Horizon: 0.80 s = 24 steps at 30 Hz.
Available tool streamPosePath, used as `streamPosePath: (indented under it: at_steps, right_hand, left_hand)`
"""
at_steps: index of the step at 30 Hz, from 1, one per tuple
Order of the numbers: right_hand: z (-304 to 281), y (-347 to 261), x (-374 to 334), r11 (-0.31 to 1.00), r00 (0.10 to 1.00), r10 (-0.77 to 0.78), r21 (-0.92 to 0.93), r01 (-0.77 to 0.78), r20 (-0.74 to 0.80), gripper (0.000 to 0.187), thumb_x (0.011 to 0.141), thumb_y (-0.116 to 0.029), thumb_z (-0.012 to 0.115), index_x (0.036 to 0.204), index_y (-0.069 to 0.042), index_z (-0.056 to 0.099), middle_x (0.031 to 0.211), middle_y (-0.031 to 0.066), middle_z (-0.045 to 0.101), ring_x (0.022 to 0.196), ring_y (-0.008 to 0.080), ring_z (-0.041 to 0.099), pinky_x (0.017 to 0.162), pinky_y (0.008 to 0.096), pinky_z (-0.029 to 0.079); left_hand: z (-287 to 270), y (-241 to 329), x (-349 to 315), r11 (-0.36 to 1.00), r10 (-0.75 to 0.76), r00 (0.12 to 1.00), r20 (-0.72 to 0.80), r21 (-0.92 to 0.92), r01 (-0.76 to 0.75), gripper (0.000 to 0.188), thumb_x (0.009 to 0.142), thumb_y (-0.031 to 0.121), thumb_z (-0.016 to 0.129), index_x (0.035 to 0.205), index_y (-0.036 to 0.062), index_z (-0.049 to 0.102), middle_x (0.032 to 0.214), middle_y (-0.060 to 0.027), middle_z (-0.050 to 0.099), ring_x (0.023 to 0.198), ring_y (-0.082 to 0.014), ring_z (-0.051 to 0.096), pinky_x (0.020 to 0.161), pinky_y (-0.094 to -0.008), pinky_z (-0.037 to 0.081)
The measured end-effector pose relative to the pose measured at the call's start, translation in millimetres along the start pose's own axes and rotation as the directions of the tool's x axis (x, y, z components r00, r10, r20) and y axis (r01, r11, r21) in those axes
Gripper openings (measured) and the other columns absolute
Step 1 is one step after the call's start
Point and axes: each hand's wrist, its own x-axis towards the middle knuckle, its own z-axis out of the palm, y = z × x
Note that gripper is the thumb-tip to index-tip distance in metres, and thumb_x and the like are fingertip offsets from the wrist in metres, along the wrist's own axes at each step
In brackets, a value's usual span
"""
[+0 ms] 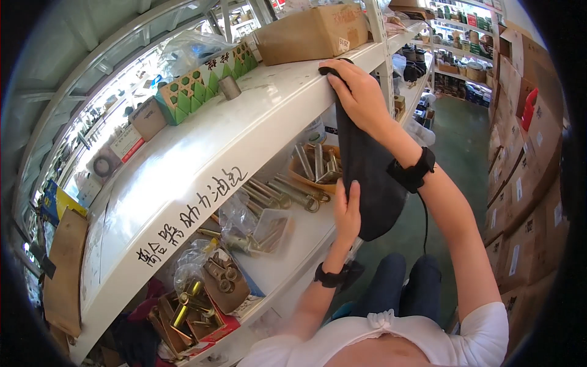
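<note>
A long black piece of limp material, cloth-like, hangs beside the front edge of the upper white shelf. My right hand is closed on its upper end, right at the shelf's edge, with a bit of black showing past the fingers. Lower down, my left hand grips the near edge of the same cloth, thumb and fingers pointing up along it. Black bands circle both my wrists. A short grey metal cylinder stands on the shelf top, away from both hands.
Behind the cylinder are a green patterned box and a brown carton. The lower shelf holds metal pins, a clear plastic tub and a box of bolts. Stacked cartons line the aisle's right side.
</note>
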Motion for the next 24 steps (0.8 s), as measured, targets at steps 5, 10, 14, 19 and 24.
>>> streamPosePath:
  at_steps: [5, 10, 14, 19, 24]
  right_hand:
    - [27, -57, -8, 0.996, 0.999, -0.044, 0.079, 0.041, 0.031, 0.018, 0.078, -0.009, 0.051, 0.094, -0.002, 0.056, 0.091, 0.0149, 0.058, 0.086, 0.0328, 0.056, 0.075, 0.0358, 0.045]
    - [29, -90, -7, 0.974, 0.985, -0.169, 0.150, 0.169, -0.012, 0.018, 0.074, -0.007, 0.056, 0.091, -0.002, 0.056, 0.089, 0.0133, 0.059, 0.086, 0.0306, 0.056, 0.075, 0.0361, 0.046]
    - [30, -73, 1, 0.962, 0.972, -0.231, 0.163, 0.220, 0.051, 0.014, 0.074, -0.007, 0.056, 0.087, -0.001, 0.056, 0.085, 0.0128, 0.059, 0.082, 0.0307, 0.056, 0.073, 0.0359, 0.046]
    - [0, 0, 13, 0.990, 0.993, -0.071, -0.115, 0.081, 0.093, 0.018, 0.080, -0.019, 0.049, 0.075, -0.002, 0.053, 0.073, 0.0155, 0.056, 0.073, 0.0339, 0.054, 0.065, 0.0413, 0.044]
    - [-10, 9, 23, 0.982, 0.977, -0.098, -0.141, 0.126, 0.192, 0.019, 0.079, -0.018, 0.048, 0.075, -0.001, 0.055, 0.075, 0.0157, 0.057, 0.076, 0.0348, 0.054, 0.066, 0.0416, 0.044]
  left_hand:
    - [-37, -20, -24, 0.995, 0.029, 0.993, -0.119, 0.101, -0.017, 0.030, 0.092, 0.022, 0.042, 0.111, -0.0017, 0.045, 0.103, -0.0089, 0.051, 0.093, -0.0152, 0.047, 0.085, -0.0262, 0.036]
    - [-40, -6, -45, 0.988, 0.025, 0.966, -0.259, -0.139, -0.063, 0.040, 0.092, 0.023, 0.042, 0.119, -0.0067, 0.038, 0.116, -0.0127, 0.047, 0.104, -0.0178, 0.046, 0.091, -0.0284, 0.034]
    - [-43, -13, -40, 0.999, -0.001, 0.967, -0.255, -0.035, -0.008, 0.045, 0.091, 0.023, 0.044, 0.122, -0.0076, 0.035, 0.119, -0.0145, 0.046, 0.105, -0.0180, 0.045, 0.091, -0.0291, 0.034]
    - [-5, -24, -2, 0.998, -0.029, 0.999, -0.015, 0.061, 0.030, 0.031, 0.092, 0.022, 0.043, 0.107, -0.0053, 0.043, 0.089, -0.0065, 0.050, 0.079, -0.0112, 0.042, 0.073, -0.0211, 0.037]
    - [20, -11, 4, 0.996, 0.058, 0.997, -0.050, -0.066, -0.061, 0.034, 0.093, 0.025, 0.042, 0.111, -0.0041, 0.042, 0.095, -0.0078, 0.051, 0.084, -0.0131, 0.045, 0.078, -0.0235, 0.037]
